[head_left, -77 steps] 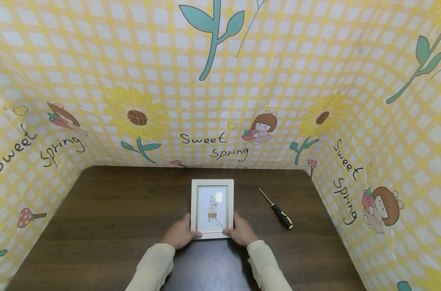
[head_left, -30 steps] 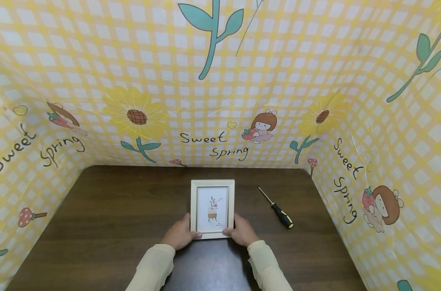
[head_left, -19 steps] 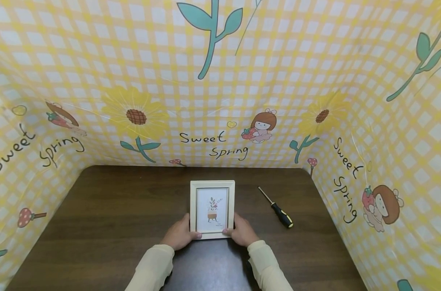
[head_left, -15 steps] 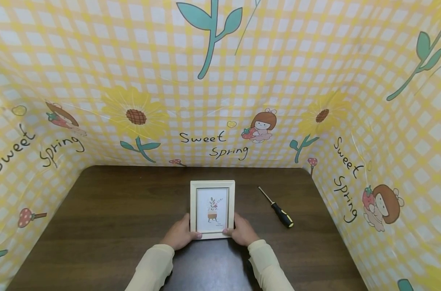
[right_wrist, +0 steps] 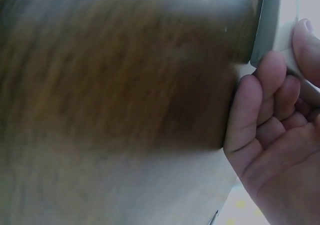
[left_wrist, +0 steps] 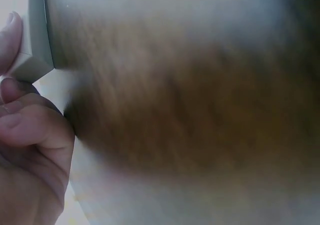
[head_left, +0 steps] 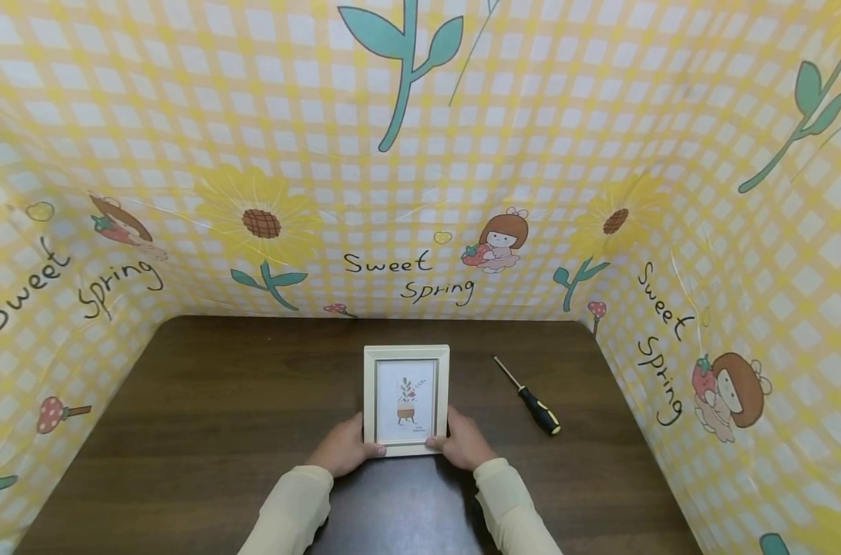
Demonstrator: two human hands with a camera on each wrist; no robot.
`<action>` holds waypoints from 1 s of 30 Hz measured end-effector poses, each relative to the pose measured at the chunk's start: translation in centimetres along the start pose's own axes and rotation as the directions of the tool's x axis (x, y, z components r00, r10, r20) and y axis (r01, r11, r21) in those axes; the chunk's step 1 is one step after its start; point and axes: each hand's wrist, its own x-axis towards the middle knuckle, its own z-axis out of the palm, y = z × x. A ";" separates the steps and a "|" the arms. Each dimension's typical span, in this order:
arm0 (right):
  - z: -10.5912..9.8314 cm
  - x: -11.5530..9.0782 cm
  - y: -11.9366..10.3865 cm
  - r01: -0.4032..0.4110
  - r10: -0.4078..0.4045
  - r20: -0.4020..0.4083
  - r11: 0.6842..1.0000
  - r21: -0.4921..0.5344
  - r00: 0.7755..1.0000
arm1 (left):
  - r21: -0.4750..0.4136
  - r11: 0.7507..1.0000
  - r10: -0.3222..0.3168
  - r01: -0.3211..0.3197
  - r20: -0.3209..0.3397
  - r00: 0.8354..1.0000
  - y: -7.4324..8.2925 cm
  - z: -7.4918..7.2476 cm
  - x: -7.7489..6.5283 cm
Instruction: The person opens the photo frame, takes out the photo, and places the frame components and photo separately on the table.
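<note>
A cream picture frame [head_left: 371,389] with a potted-plant print inside faces me at the middle of the table. My left hand [head_left: 340,445] grips its lower left corner, the thumb lying over the front border. At the lower right corner my right hand [head_left: 467,442] holds it the same way. The left wrist view catches the frame's edge [left_wrist: 37,40] between thumb and curled fingers. In the right wrist view, fingers curl at the frame's corner [right_wrist: 282,30] and the thumb presses its front. Fingertips behind the frame are hidden in the head view.
To the right of the frame lies a screwdriver [head_left: 538,410] with a black and yellow handle, its shaft pointing away to the left. Yellow checked cloth [head_left: 420,193] walls in the dark wooden table [head_left: 240,385] at the back and both sides.
The frame's top edge has tipped slightly up toward me, and the bright reflection on its pane is gone. Both hands keep their grip; the screwdriver has stayed put.
</note>
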 end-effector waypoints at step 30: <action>0.0 -0.6 -0.2 -0.016 0.016 -0.018 1.000 0.005 1.000 | 0.001 1.000 -0.029 0.029 0.015 0.999 0.1 -0.1 -0.2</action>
